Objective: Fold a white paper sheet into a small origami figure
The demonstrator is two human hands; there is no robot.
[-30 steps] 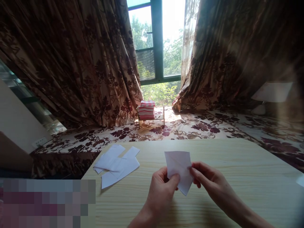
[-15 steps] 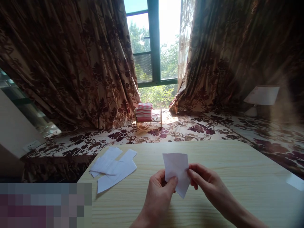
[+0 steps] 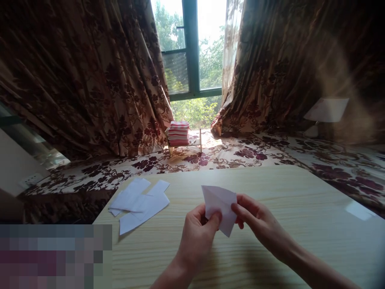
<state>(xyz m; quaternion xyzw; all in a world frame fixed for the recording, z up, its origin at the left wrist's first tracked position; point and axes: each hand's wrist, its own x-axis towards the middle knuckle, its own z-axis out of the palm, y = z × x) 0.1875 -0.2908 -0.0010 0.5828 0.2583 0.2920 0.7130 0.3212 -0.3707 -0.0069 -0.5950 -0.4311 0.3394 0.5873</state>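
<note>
A folded piece of white paper [image 3: 220, 204] is held upright just above the light wooden table [image 3: 294, 224], pointed end down. My left hand [image 3: 197, 237] pinches its lower left edge between thumb and fingers. My right hand [image 3: 255, 218] pinches its right edge. Both hands are closed on the paper, in front of me near the table's middle.
Several loose white paper sheets [image 3: 138, 202] lie overlapped on the table's left part. Beyond the table is a flowered bedspread [image 3: 255, 154] with a small wooden rack holding a striped folded cloth [image 3: 178, 133]. Dark flowered curtains frame a window [image 3: 192, 48]. A lamp [image 3: 326, 110] stands at the right.
The paper has tilted back a little between my hands, its top edge now leaning away. My view has shifted slightly, so everything sits a bit further left. Both hands keep their grip.
</note>
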